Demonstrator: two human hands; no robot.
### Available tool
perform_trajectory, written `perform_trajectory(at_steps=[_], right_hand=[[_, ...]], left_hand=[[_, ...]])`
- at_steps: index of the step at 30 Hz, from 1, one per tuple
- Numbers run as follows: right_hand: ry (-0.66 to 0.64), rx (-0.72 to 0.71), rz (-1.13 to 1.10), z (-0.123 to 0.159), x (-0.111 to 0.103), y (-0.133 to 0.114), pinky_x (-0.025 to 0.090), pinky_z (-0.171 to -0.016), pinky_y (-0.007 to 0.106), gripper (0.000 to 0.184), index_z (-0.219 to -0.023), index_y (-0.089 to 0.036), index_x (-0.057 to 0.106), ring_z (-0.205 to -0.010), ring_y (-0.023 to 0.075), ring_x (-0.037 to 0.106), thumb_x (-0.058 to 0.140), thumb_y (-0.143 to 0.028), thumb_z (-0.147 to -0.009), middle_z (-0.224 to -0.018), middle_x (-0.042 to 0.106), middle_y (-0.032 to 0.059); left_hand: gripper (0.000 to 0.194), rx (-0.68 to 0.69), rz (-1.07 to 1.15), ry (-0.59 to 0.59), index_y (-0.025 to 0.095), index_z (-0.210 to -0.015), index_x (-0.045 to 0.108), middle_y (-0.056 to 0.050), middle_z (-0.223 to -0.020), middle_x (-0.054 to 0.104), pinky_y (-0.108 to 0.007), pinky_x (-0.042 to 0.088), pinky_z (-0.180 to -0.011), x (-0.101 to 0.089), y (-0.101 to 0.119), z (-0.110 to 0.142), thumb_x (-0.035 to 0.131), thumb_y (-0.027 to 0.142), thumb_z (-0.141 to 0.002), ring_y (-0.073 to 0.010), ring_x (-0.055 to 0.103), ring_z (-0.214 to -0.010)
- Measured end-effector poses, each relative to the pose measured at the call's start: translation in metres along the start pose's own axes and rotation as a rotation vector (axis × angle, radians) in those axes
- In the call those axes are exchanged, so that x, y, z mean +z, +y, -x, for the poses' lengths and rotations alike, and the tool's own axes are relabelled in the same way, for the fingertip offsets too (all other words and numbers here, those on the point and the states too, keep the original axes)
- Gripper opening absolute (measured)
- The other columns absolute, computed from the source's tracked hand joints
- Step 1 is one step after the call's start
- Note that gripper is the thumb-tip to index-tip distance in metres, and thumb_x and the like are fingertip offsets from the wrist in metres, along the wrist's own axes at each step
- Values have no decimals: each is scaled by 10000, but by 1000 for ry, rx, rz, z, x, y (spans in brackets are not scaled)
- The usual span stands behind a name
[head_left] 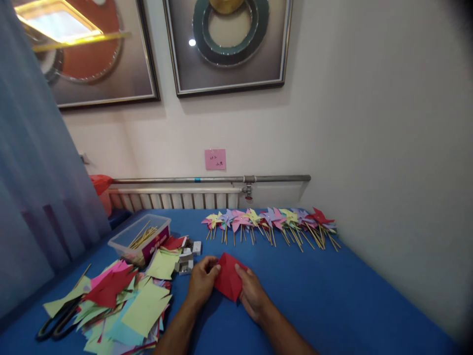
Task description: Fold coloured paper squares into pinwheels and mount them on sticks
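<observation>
A red sheet of paper (228,277), with crease or cut lines on it, is held above the blue table between my two hands. My left hand (203,278) pinches its left edge between thumb and curled fingers. On the other side, my right hand (252,292) grips the paper with the thumb on top and the fingers behind it, mostly hidden. Just left of my left hand stand small open boxes (185,264), their contents too small to make out. A yellow paper piece (162,264) lies beside them.
A pile of coloured paper (146,308) covers the left side, with black-handled scissors (61,318) beside it. Behind is a clear plastic box (140,236) of thin sticks. Several finished paper pinwheels (271,217) lie along the table's back. A pipe (177,180) runs along the wall.
</observation>
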State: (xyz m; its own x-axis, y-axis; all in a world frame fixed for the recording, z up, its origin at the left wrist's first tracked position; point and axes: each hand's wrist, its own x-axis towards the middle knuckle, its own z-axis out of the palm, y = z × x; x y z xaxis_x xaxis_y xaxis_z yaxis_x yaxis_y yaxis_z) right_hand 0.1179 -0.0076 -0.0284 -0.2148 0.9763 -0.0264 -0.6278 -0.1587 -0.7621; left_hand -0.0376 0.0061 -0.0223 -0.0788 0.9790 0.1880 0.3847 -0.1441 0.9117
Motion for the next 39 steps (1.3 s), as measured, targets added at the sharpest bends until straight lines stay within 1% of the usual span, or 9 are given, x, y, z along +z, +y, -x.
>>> perform_trajectory(at_steps=[3,5,11,17,22,25,31,35,39], right_hand=[[-21,12,37,4,4,-4,598,-936,452,409,-946,-166,776,-1049,324,779,882,-511,-752,-963,839,117],[-19,32,84,3,2,-3,619,-867,445,439,-982,-161,773,-974,317,793,871,-525,-757,-928,836,115],[149,15,252,-8,-20,12,578,-559,330,449,-1022,-178,756,-656,258,759,880,-490,-724,-796,819,83],[170,-15,242,-14,-24,16,584,-617,358,404,-969,-183,778,-686,279,767,883,-463,-699,-804,820,88],[48,27,185,-5,-13,2,593,-782,376,431,-934,-151,795,-753,259,773,882,-505,-703,-849,828,101],[38,30,211,-3,-12,2,584,-738,348,418,-940,-147,791,-731,243,761,887,-474,-699,-837,824,94],[207,92,276,-13,-22,17,530,-502,323,395,-950,-194,757,-568,240,695,836,-502,-715,-695,772,56],[148,88,241,-11,-23,14,556,-519,316,357,-935,-203,747,-580,215,693,816,-513,-775,-712,764,49],[122,84,213,-5,-20,7,564,-521,301,354,-911,-198,739,-579,194,686,798,-536,-824,-704,751,45]], left_hand=[[148,-13,85,0,206,-767,652,17,-686,688,-243,509,-640,1,-3,2,562,249,-875,-155,626,-665],[154,-58,151,32,210,-756,627,24,-657,659,-239,492,-610,2,-1,2,550,268,-877,-146,589,-622],[117,-95,213,64,225,-769,602,32,-657,641,-236,489,-600,7,7,3,556,273,-865,-142,575,-608],[154,-28,96,54,227,-760,608,27,-676,643,-231,503,-632,7,14,10,532,281,-883,-150,592,-655],[196,12,47,63,215,-824,679,6,-766,710,-231,518,-674,5,15,13,513,275,-907,-164,644,-728],[212,37,26,65,211,-858,713,-7,-813,740,-237,531,-708,5,13,14,516,265,-914,-176,672,-778],[259,270,-87,83,219,-928,771,-35,-892,746,-261,551,-796,3,11,17,513,193,-931,-179,689,-850],[342,501,-205,53,216,-1021,782,-73,-983,755,-278,563,-854,3,7,21,453,135,-974,-182,707,-928],[368,612,-371,36,223,-1087,781,-88,-1009,748,-264,566,-815,3,2,21,437,126,-1003,-175,705,-904]])
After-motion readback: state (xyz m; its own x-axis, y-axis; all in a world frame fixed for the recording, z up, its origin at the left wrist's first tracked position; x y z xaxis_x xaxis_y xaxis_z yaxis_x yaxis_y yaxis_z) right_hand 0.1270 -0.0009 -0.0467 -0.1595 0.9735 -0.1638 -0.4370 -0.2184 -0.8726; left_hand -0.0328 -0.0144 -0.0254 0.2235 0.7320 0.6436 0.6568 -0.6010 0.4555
